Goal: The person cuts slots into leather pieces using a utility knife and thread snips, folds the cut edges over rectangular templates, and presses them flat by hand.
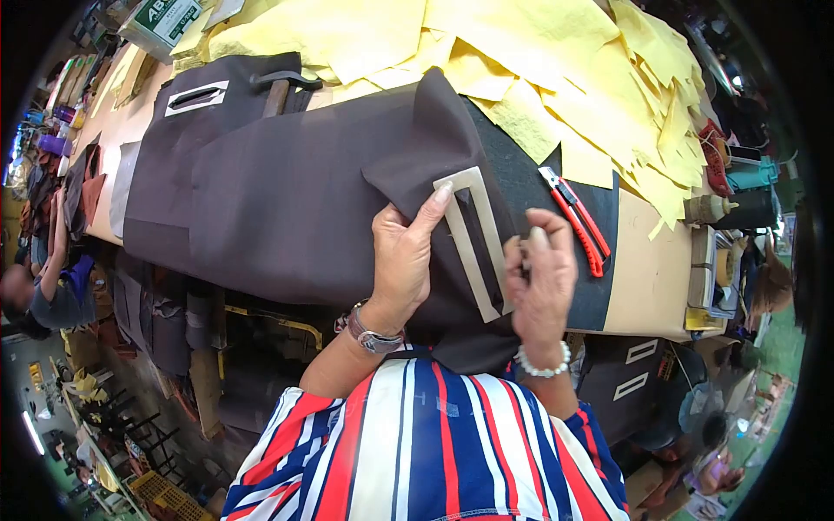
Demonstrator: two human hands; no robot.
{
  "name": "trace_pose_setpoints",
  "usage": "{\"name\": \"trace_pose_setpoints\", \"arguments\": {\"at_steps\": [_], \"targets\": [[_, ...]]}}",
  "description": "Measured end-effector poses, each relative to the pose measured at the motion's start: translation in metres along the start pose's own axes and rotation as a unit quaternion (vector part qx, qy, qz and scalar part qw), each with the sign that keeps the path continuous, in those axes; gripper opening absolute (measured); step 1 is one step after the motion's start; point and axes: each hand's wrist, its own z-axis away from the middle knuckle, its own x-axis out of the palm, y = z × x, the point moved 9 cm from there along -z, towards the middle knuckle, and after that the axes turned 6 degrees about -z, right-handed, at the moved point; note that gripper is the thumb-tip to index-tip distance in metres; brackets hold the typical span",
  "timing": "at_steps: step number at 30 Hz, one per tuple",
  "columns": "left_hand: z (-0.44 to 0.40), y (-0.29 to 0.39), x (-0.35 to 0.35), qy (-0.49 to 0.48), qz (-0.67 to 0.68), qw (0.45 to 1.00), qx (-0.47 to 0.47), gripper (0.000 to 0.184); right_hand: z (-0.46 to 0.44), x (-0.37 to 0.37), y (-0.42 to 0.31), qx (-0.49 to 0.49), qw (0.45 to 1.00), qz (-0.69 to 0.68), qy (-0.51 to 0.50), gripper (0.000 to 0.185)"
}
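Dark brown sheet material (pixel 269 191) lies across the table, its right part lifted and folded. On that part is a pale rectangular frame (pixel 469 247) around a long slot. My left hand (pixel 404 260) pinches the material at the frame's upper left corner, thumb on top. Close by the frame's right side is my right hand (pixel 543 278), its fingers curled and slightly blurred; what they hold, if anything, is too small to name. A red utility knife (pixel 578 221) rests on the black mat (pixel 599 300) to the right.
Yellow sheets (pixel 556 69) are heaped along the table's far side. Another pale frame (pixel 197 97) sits on the material at upper left, near a green and white box (pixel 161 26). A bottle (pixel 708 208) stands at right. Another person (pixel 52 291) is at far left.
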Motion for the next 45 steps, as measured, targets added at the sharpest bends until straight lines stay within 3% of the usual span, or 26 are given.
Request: {"name": "trace_pose_setpoints", "arguments": {"at_steps": [1, 2, 3, 5, 6, 9, 13, 14, 17, 18, 22, 25, 26, 30, 33, 37, 40, 43, 45], "targets": [[-0.002, 0.001, 0.000, -0.008, 0.002, 1.000, -0.005, 0.016, -0.002, -0.002, -0.014, -0.045, 0.998, 0.043, -0.019, 0.031], [-0.003, 0.003, 0.002, -0.017, -0.001, 1.000, -0.010, 0.017, -0.004, -0.004, -0.029, -0.148, 0.959, 0.234, -0.064, 0.033], [-0.002, 0.003, 0.004, -0.030, -0.004, 0.999, -0.018, 0.017, -0.002, 0.007, -0.041, -0.223, 0.918, 0.315, -0.095, 0.035], [0.000, 0.002, 0.009, -0.057, -0.009, 0.998, -0.029, 0.017, 0.004, 0.035, -0.059, -0.362, 0.793, 0.464, -0.154, 0.038], [0.001, 0.003, 0.010, -0.063, -0.014, 0.997, -0.031, 0.017, 0.003, 0.042, -0.059, -0.372, 0.747, 0.519, -0.187, 0.046], [0.005, 0.005, 0.012, -0.079, -0.033, 0.996, -0.032, 0.017, 0.003, 0.061, -0.061, -0.455, 0.674, 0.536, -0.229, 0.051], [0.007, 0.007, 0.013, -0.097, -0.048, 0.994, -0.020, 0.015, 0.001, 0.074, -0.066, -0.490, 0.655, 0.511, -0.267, 0.030], [0.008, 0.008, 0.013, -0.107, -0.048, 0.993, -0.016, 0.015, -0.002, 0.078, -0.067, -0.473, 0.667, 0.511, -0.266, 0.020], [0.005, -0.008, -0.003, -0.099, -0.038, 0.992, -0.072, 0.015, -0.018, 0.078, -0.059, -0.386, 0.711, 0.505, -0.301, 0.030], [0.005, -0.010, -0.005, -0.104, -0.032, 0.990, -0.089, 0.015, -0.025, 0.079, -0.059, -0.351, 0.732, 0.508, -0.290, 0.021], [0.006, -0.003, 0.008, -0.153, -0.011, 0.982, -0.110, 0.019, -0.058, 0.064, -0.031, -0.072, 0.910, 0.332, -0.236, 0.012], [0.007, -0.001, 0.010, -0.153, -0.029, 0.983, -0.098, 0.020, -0.075, 0.055, -0.012, -0.016, 0.938, 0.295, -0.181, 0.014], [0.006, 0.001, 0.009, -0.142, -0.039, 0.986, -0.082, 0.019, -0.083, 0.047, -0.013, -0.123, 0.901, 0.383, -0.162, 0.017], [-0.002, 0.015, -0.023, -0.048, -0.052, 0.997, -0.007, 0.018, -0.076, 0.023, -0.023, -0.296, 0.718, 0.626, -0.060, 0.026], [-0.005, 0.025, -0.028, -0.007, -0.038, 0.998, 0.039, 0.017, -0.045, 0.037, -0.051, -0.438, 0.681, 0.586, -0.039, 0.027], [0.002, 0.024, -0.016, 0.020, -0.007, 0.997, 0.069, 0.015, -0.008, 0.068, -0.048, -0.288, 0.857, 0.407, -0.131, 0.031], [0.010, 0.034, -0.010, 0.043, 0.001, 0.994, 0.104, 0.014, -0.004, 0.071, -0.035, -0.253, 0.883, 0.375, -0.126, 0.041], [0.007, 0.048, -0.025, 0.083, 0.005, 0.987, 0.139, 0.014, 0.001, 0.049, -0.017, -0.088, 0.910, 0.380, -0.139, 0.044], [0.009, 0.050, -0.035, 0.084, -0.026, 0.987, 0.137, 0.016, 0.005, 0.037, -0.017, -0.110, 0.885, 0.428, -0.146, 0.050]]}}
